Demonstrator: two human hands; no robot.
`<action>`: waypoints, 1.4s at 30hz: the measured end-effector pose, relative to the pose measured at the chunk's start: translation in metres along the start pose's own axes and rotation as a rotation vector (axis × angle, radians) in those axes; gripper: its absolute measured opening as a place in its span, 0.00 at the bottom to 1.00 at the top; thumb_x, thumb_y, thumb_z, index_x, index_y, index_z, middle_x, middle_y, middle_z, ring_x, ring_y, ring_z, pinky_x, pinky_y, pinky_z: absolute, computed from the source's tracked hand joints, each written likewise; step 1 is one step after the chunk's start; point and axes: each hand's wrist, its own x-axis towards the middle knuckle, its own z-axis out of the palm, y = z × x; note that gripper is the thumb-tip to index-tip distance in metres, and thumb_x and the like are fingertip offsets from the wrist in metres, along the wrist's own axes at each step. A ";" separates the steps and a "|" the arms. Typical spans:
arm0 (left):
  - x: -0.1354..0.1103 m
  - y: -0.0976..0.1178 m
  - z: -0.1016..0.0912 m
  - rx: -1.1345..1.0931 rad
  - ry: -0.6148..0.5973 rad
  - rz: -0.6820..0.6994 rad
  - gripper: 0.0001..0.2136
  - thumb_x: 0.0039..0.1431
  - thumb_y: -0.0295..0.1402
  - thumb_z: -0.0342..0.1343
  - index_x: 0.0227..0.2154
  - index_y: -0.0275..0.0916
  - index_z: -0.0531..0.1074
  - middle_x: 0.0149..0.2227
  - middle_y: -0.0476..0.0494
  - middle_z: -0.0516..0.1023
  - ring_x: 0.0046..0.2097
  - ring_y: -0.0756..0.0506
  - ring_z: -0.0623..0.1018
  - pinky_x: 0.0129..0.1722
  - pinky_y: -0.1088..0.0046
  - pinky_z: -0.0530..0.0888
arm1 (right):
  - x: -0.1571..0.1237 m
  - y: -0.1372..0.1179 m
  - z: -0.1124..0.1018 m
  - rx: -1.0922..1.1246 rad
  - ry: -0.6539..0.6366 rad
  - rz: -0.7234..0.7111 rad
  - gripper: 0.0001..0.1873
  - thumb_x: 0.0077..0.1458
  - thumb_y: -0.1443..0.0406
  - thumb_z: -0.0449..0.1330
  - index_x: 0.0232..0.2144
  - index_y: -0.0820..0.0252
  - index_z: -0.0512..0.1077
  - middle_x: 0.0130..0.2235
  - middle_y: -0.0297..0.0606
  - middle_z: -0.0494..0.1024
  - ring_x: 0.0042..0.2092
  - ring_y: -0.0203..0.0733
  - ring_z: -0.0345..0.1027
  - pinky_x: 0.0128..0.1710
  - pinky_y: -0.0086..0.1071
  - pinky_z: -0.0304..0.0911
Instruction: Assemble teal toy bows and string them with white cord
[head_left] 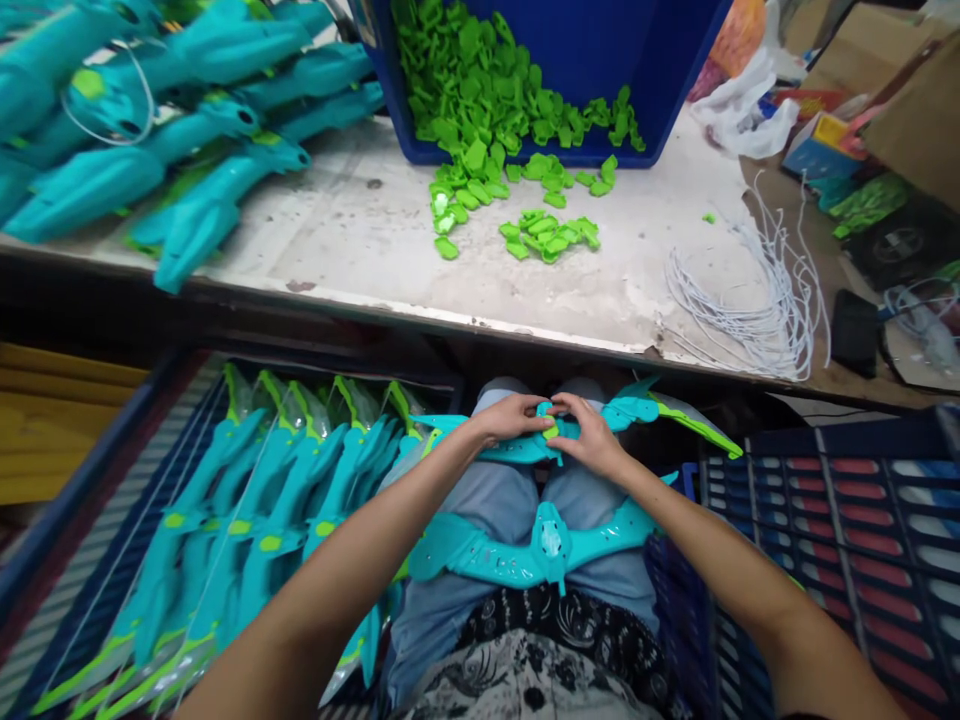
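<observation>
Across my knees lies a turquoise toy bow (630,411) with a lime-green tip at its right end. My left hand (517,415) grips its middle from the left, fingers bent around the raised centre. From the right, my right hand (591,436) closes on the same spot, thumb and forefinger at a small green plastic piece (551,432) on the centre. The fingers partly hide how that piece sits. Closer to my body, a turquoise bow half (487,553) rests on my lap, touched by neither hand.
Beyond my knees is a worktable (330,245) with a blue bin (600,60) of green pieces tipped toward me, turquoise toy parts (97,180) and white strings (780,300). A crate of strung bows (255,520) stands left, a dark slatted crate (817,540) right.
</observation>
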 end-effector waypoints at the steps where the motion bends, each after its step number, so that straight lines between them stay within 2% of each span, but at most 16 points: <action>1: 0.001 -0.001 0.001 -0.026 0.014 -0.016 0.28 0.39 0.45 0.67 0.42 0.34 0.73 0.24 0.54 0.67 0.26 0.52 0.65 0.25 0.78 0.60 | 0.001 -0.001 0.000 -0.006 -0.010 0.036 0.34 0.44 0.65 0.68 0.54 0.55 0.64 0.50 0.43 0.73 0.51 0.46 0.67 0.53 0.43 0.63; 4: 0.003 -0.001 0.005 -0.075 0.039 -0.075 0.26 0.38 0.42 0.67 0.41 0.34 0.73 0.24 0.53 0.69 0.26 0.52 0.65 0.25 0.76 0.62 | 0.011 -0.004 -0.005 -0.062 -0.127 0.171 0.38 0.38 0.65 0.71 0.54 0.56 0.65 0.50 0.43 0.73 0.48 0.46 0.69 0.48 0.40 0.65; 8: 0.002 -0.002 0.006 -0.058 0.077 -0.067 0.20 0.39 0.40 0.65 0.36 0.35 0.74 0.23 0.53 0.69 0.26 0.51 0.66 0.25 0.76 0.62 | 0.028 -0.012 -0.012 -0.134 -0.307 0.319 0.42 0.34 0.63 0.73 0.54 0.55 0.65 0.38 0.35 0.76 0.38 0.41 0.71 0.37 0.33 0.64; 12: 0.001 -0.005 0.006 0.001 0.092 -0.013 0.18 0.45 0.42 0.60 0.35 0.34 0.73 0.22 0.53 0.67 0.25 0.52 0.65 0.24 0.77 0.61 | 0.035 -0.013 -0.012 -0.146 -0.319 0.283 0.44 0.32 0.62 0.73 0.55 0.55 0.66 0.38 0.35 0.77 0.39 0.41 0.71 0.36 0.30 0.63; 16: 0.002 -0.006 0.009 0.251 0.172 0.079 0.13 0.48 0.36 0.57 0.36 0.33 0.73 0.24 0.51 0.69 0.27 0.50 0.67 0.26 0.76 0.63 | 0.034 -0.009 -0.007 -0.159 -0.327 0.248 0.50 0.29 0.63 0.74 0.58 0.51 0.65 0.41 0.35 0.78 0.41 0.45 0.73 0.39 0.33 0.64; 20: 0.005 -0.003 0.010 0.432 0.233 0.106 0.16 0.53 0.36 0.55 0.42 0.31 0.73 0.31 0.45 0.75 0.33 0.46 0.73 0.33 0.72 0.69 | 0.030 -0.019 -0.014 -0.266 -0.350 0.214 0.43 0.35 0.61 0.72 0.57 0.51 0.66 0.45 0.38 0.79 0.46 0.50 0.73 0.41 0.34 0.64; 22: 0.004 -0.001 0.011 0.461 0.243 0.094 0.18 0.55 0.37 0.54 0.46 0.31 0.71 0.35 0.41 0.77 0.37 0.43 0.75 0.37 0.70 0.71 | 0.035 -0.033 -0.026 -0.340 -0.382 0.142 0.30 0.43 0.59 0.68 0.51 0.52 0.72 0.41 0.37 0.81 0.43 0.49 0.74 0.39 0.32 0.64; 24: -0.002 0.000 0.017 0.528 0.326 0.118 0.20 0.56 0.37 0.55 0.50 0.33 0.68 0.41 0.38 0.77 0.41 0.41 0.76 0.42 0.67 0.72 | 0.054 -0.049 -0.044 -0.394 -0.265 0.028 0.15 0.54 0.59 0.61 0.43 0.53 0.76 0.39 0.37 0.81 0.41 0.46 0.73 0.39 0.31 0.63; 26: -0.012 -0.002 0.028 0.662 0.462 0.202 0.18 0.59 0.37 0.53 0.51 0.36 0.67 0.47 0.35 0.75 0.48 0.39 0.74 0.49 0.63 0.71 | 0.088 -0.063 -0.065 -0.470 0.021 -0.072 0.15 0.61 0.64 0.51 0.42 0.58 0.76 0.42 0.41 0.80 0.44 0.45 0.71 0.43 0.34 0.62; 28: -0.024 -0.010 0.043 0.829 0.538 0.299 0.17 0.61 0.36 0.50 0.51 0.38 0.67 0.53 0.34 0.71 0.55 0.37 0.70 0.54 0.59 0.68 | 0.131 -0.070 -0.084 -0.613 0.251 -0.135 0.18 0.60 0.71 0.47 0.46 0.63 0.74 0.47 0.47 0.77 0.49 0.49 0.65 0.49 0.39 0.59; 31: -0.037 -0.028 0.061 1.028 0.491 0.335 0.26 0.56 0.32 0.54 0.59 0.37 0.61 0.63 0.31 0.60 0.62 0.32 0.61 0.58 0.51 0.63 | 0.188 -0.067 -0.099 -0.768 0.250 -0.187 0.19 0.56 0.76 0.49 0.46 0.66 0.72 0.50 0.50 0.74 0.52 0.52 0.59 0.50 0.43 0.55; 34: -0.039 -0.038 0.066 1.139 0.426 0.253 0.32 0.54 0.24 0.51 0.63 0.34 0.53 0.67 0.28 0.52 0.62 0.31 0.62 0.56 0.50 0.64 | 0.216 -0.059 -0.102 -0.825 0.198 -0.209 0.16 0.58 0.74 0.48 0.42 0.64 0.73 0.46 0.50 0.76 0.52 0.53 0.58 0.49 0.44 0.54; 36: -0.039 -0.033 0.061 1.167 0.397 0.198 0.30 0.54 0.22 0.48 0.63 0.34 0.55 0.66 0.28 0.53 0.58 0.32 0.68 0.53 0.52 0.67 | 0.216 -0.059 -0.105 -0.809 0.222 -0.211 0.14 0.59 0.72 0.50 0.41 0.64 0.74 0.44 0.50 0.77 0.52 0.52 0.59 0.49 0.44 0.54; 39: -0.038 -0.011 0.044 1.089 0.315 0.222 0.27 0.55 0.27 0.53 0.59 0.36 0.60 0.63 0.31 0.62 0.56 0.35 0.70 0.53 0.58 0.68 | 0.198 -0.064 -0.123 -0.700 0.199 -0.202 0.15 0.59 0.70 0.53 0.46 0.63 0.74 0.48 0.47 0.77 0.51 0.49 0.64 0.49 0.39 0.56; 40: -0.038 -0.001 0.037 1.032 0.278 0.244 0.25 0.55 0.30 0.54 0.57 0.36 0.63 0.59 0.33 0.67 0.55 0.37 0.71 0.53 0.61 0.68 | 0.191 -0.066 -0.132 -0.656 0.122 -0.180 0.15 0.59 0.70 0.53 0.46 0.63 0.74 0.48 0.46 0.77 0.49 0.47 0.66 0.48 0.37 0.57; 42: -0.034 0.017 0.021 0.915 0.152 0.256 0.18 0.56 0.37 0.55 0.49 0.37 0.71 0.48 0.37 0.75 0.48 0.40 0.75 0.48 0.68 0.70 | 0.177 -0.068 -0.151 -0.581 -0.146 -0.092 0.15 0.58 0.69 0.54 0.45 0.62 0.76 0.43 0.42 0.80 0.41 0.42 0.71 0.43 0.32 0.60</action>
